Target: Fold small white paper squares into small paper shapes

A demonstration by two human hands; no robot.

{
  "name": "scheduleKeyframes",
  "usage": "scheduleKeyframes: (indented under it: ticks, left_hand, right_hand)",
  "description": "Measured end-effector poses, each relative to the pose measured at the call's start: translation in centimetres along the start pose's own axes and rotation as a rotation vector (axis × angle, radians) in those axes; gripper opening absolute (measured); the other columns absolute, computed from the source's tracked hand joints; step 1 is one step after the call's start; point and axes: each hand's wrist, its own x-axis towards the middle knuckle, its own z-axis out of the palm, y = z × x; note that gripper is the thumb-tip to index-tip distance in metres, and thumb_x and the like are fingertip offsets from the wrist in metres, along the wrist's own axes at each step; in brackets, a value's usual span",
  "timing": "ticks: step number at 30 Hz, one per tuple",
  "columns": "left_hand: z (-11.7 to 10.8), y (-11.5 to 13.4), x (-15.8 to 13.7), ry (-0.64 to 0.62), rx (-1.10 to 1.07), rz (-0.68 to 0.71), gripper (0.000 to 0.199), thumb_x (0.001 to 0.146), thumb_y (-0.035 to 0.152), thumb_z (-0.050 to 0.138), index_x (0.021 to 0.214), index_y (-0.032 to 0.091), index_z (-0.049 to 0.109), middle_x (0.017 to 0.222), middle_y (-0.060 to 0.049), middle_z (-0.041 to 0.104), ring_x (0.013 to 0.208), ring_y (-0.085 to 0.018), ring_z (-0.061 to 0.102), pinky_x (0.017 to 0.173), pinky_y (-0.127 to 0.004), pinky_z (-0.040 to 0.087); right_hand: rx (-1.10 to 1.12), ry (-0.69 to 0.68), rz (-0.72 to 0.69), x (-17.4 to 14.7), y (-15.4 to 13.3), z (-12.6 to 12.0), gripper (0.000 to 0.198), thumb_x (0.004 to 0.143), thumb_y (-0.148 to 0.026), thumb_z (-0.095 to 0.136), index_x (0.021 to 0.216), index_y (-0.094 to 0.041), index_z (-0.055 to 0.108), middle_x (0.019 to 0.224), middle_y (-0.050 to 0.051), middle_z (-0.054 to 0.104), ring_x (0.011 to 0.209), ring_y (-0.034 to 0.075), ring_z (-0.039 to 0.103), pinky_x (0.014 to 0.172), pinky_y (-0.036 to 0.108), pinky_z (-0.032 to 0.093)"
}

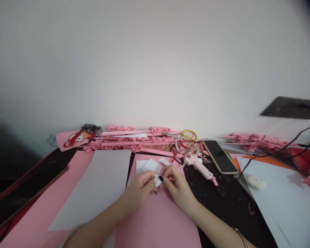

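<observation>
Between my two hands is a small piece of white paper (158, 182), pinched at both sides above a pink sheet (158, 220). My left hand (142, 184) grips its left side with thumb and fingers closed. From the right, my right hand (177, 186) pinches the same piece, and a dark thumbnail shows against it. Just beyond the fingers lie several white paper squares (152, 166) on the pink sheet. The fingers partly cover the small piece, so its exact shape is hard to make out.
A pink glue gun (197, 164) lies right of my hands, beside a phone (220, 156). Yellow-handled scissors (189, 134) rest on rolled pink paper sticks (134, 143) along the wall. White paper (93, 189) lies left; a white earbud case (255, 182) sits right, near black cables.
</observation>
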Motion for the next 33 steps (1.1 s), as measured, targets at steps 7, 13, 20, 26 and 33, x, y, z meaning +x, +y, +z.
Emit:
scheduleKeyframes:
  ticks: [7,13,20,26,33]
  left_hand:
    - [0.05,-0.07,0.03,-0.007,0.001,-0.009,0.023,0.085,0.037,0.044,0.084,0.017,0.056,0.08,-0.001,0.059,0.073,-0.017,0.063,0.074,-0.033,0.049]
    - [0.09,0.0,-0.04,-0.022,0.01,-0.014,0.021,0.085,0.035,0.045,0.084,0.017,0.056,0.08,-0.002,0.061,0.078,-0.019,0.064,0.073,-0.032,0.05]
    - [0.18,0.02,-0.2,-0.058,0.027,-0.001,0.023,0.086,0.035,0.044,0.085,0.017,0.056,0.085,-0.003,0.063,0.079,-0.019,0.064,0.076,-0.033,0.049]
    - [0.14,-0.16,-0.07,-0.073,0.025,0.021,0.022,0.086,0.035,0.044,0.084,0.017,0.056,0.081,-0.002,0.062,0.078,-0.019,0.064,0.075,-0.033,0.049]
    - [0.12,0.0,-0.01,-0.08,0.028,0.019,0.022,0.085,0.035,0.044,0.083,0.017,0.056,0.078,-0.002,0.062,0.076,-0.018,0.064,0.074,-0.032,0.049]
  right_hand:
    - [0.013,0.002,0.002,-0.14,-0.32,-0.14,0.013,0.083,-0.02,0.049,0.071,-0.018,0.044,0.079,0.003,0.05,0.071,0.014,0.047,0.059,0.025,0.039]
    - [0.11,0.027,0.016,0.02,-0.06,0.12,0.015,0.083,-0.018,0.047,0.069,-0.018,0.042,0.072,0.0,0.049,0.064,0.013,0.046,0.056,0.023,0.038]
    - [0.088,0.027,0.048,-0.13,-0.06,0.23,0.015,0.084,-0.017,0.044,0.07,-0.019,0.039,0.072,0.0,0.048,0.06,0.012,0.044,0.053,0.023,0.037]
    - [-0.032,0.021,0.007,-0.38,-0.22,0.01,0.014,0.084,-0.014,0.042,0.072,-0.02,0.039,0.07,-0.001,0.048,0.061,0.013,0.045,0.055,0.024,0.036]
    - [-0.09,0.024,-0.021,-0.52,-0.55,-0.05,0.014,0.084,-0.013,0.04,0.072,-0.02,0.039,0.066,-0.002,0.046,0.057,0.012,0.043,0.053,0.023,0.035]
